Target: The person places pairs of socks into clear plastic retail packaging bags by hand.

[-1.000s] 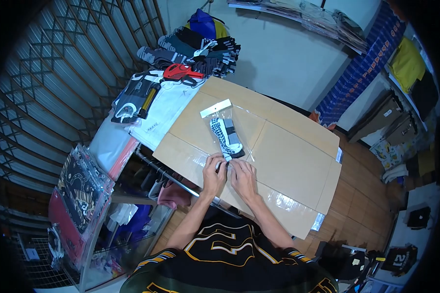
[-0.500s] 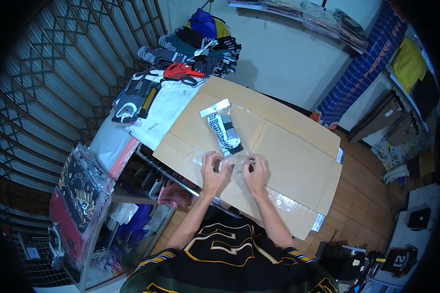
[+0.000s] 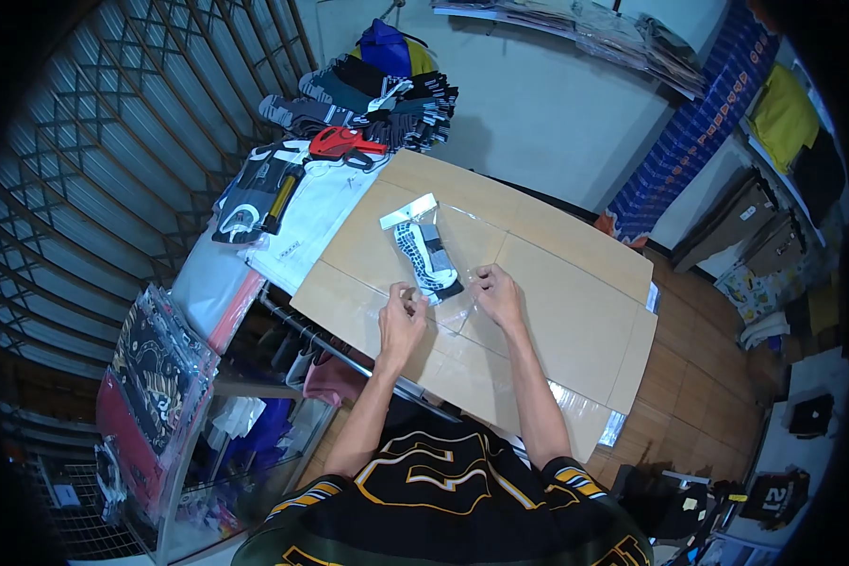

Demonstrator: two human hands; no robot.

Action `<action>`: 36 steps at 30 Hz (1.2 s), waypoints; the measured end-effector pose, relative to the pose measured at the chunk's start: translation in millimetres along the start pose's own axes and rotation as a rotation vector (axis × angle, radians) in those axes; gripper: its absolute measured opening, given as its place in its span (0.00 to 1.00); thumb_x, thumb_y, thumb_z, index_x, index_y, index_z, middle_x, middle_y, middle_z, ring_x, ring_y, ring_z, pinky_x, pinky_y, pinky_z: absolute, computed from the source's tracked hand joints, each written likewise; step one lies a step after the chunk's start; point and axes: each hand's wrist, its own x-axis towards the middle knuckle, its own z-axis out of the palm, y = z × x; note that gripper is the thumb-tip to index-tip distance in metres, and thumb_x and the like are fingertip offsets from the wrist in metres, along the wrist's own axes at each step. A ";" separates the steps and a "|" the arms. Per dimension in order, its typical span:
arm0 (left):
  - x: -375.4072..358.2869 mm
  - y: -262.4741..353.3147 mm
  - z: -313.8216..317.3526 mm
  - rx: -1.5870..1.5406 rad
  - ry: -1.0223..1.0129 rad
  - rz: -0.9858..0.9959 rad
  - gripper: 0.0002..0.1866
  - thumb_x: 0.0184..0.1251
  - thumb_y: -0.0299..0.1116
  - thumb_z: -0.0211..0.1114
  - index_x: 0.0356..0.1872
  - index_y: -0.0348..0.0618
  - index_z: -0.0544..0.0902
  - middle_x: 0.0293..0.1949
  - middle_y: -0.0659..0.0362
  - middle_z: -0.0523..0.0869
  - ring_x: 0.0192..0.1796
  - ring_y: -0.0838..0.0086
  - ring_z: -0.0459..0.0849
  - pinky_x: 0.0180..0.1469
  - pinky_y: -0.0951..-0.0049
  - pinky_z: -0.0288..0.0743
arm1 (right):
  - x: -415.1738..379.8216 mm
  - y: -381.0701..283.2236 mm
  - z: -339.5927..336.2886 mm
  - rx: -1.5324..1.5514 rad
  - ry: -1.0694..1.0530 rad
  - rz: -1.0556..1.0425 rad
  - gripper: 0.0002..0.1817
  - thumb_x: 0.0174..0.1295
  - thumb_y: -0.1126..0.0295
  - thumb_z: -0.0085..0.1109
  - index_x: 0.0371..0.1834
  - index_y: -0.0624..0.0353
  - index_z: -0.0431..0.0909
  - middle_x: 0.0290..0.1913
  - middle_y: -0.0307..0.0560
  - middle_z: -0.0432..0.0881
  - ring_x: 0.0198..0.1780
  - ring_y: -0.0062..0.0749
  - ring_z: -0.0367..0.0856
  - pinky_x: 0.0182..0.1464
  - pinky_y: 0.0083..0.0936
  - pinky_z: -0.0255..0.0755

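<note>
Sock bag (image 3: 428,261) on cardboard (image 3: 566,316), brown floor (image 3: 679,377) beyond; left fingers (image 3: 407,295), right fingers (image 3: 487,276) pinching edges.

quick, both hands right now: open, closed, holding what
Left hand: fingers curled at the clear bag, lower left; grip cannot be told.
Right hand: fingers curled at its right side; grip cannot be told.

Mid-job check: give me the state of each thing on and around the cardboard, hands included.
Patterned socks: inside the clear bag
Clear bag: lying on the cardboard; whether sealed, can't tell
Cardboard: spread out
Left hand: curled near the socks' lower end; grip unclear
Right hand: curled right of the socks; grip unclear
Red tool: lying unheld
Sock pile: heaped, unheld
</note>
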 end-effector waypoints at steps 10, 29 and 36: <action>21.6 -64.3 8.0 -0.211 -0.237 0.031 0.08 0.72 0.27 0.62 0.48 0.38 0.85 0.30 0.56 0.89 0.34 0.74 0.87 0.39 0.70 0.79 | 0.3 3.8 -20.9 0.183 -0.231 0.020 0.07 0.66 0.73 0.63 0.42 0.62 0.88 0.31 0.38 0.86 0.32 0.21 0.78 0.37 0.26 0.73; 2.5 -47.0 -13.1 -0.382 -0.371 0.084 0.09 0.76 0.30 0.67 0.47 0.33 0.88 0.40 0.61 0.87 0.35 0.82 0.80 0.41 0.79 0.75 | -5.7 9.6 -42.4 0.274 -0.403 0.051 0.06 0.63 0.72 0.74 0.41 0.60 0.91 0.33 0.33 0.86 0.32 0.16 0.72 0.38 0.21 0.70; 2.9 -51.7 3.0 -0.424 -0.243 0.077 0.08 0.78 0.31 0.65 0.40 0.36 0.82 0.29 0.65 0.82 0.33 0.85 0.78 0.37 0.79 0.72 | -6.8 13.4 -31.9 0.329 -0.352 0.033 0.09 0.68 0.67 0.70 0.38 0.63 0.86 0.32 0.35 0.86 0.33 0.17 0.77 0.39 0.23 0.74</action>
